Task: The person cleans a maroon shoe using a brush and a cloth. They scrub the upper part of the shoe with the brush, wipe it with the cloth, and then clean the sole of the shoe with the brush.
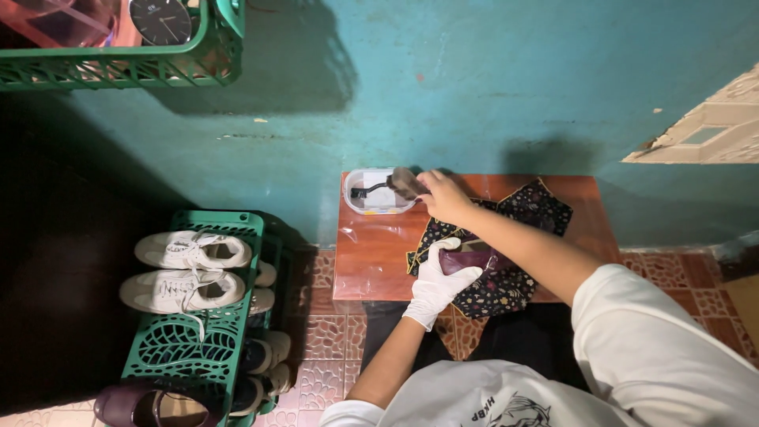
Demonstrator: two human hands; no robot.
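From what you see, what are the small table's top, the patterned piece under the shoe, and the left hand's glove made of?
The small reddish-brown table looks like glossy laminate or varnished wood: it shows glare. The dark floral piece looks like soft woven cloth, lying in folds. The white glove on the left hand looks like matte knit fabric, though thin rubber cannot be ruled out. The shoe looks like smooth maroon leather or imitation.

The bare left stretch of my table (371, 253) lets a grip pass freely. Ahead, the wall (474, 103) blocks me just behind the white tray (371, 194). The patterned cloth (514, 245) covers the middle (the right corner lies bare). The shoe rack (202, 332) crowds the floor leftward.
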